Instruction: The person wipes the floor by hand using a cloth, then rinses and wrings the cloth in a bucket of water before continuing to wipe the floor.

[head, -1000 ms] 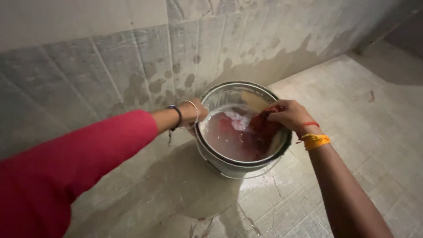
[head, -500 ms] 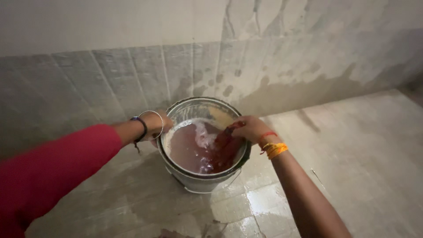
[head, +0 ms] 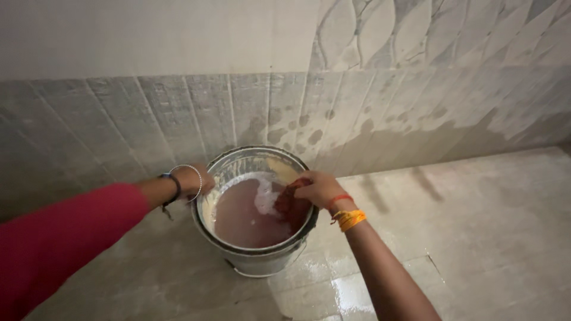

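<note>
Both hands at metal bucket (head: 256, 261) on wet tiled floor (head: 476, 238). Left hand (head: 196, 180) curled over its rim; right hand (head: 318, 189) pinches red cloth (head: 291, 205) above reddish soapy water (head: 247, 220).

The scene is dim and evenly lit, with a cool grey cast over the tiled wall (head: 178, 113) beyond both hands. No lamp shows; the light seems soft and spread. Just below the right hand (head: 320, 189), the wet stone floor (head: 476, 238) carries a pale glare patch. The round metal bucket (head: 256, 261) between the hands throws a faint, soft-edged shadow toward the left hand (head: 196, 181). The reddish water (head: 244, 220) under the right hand looks matt, with little shine. The red sleeve (head: 53, 244) behind the left hand is soft and slightly out of focus. Detail is grainy throughout, and lines bend gently toward the frame's edges.
</note>
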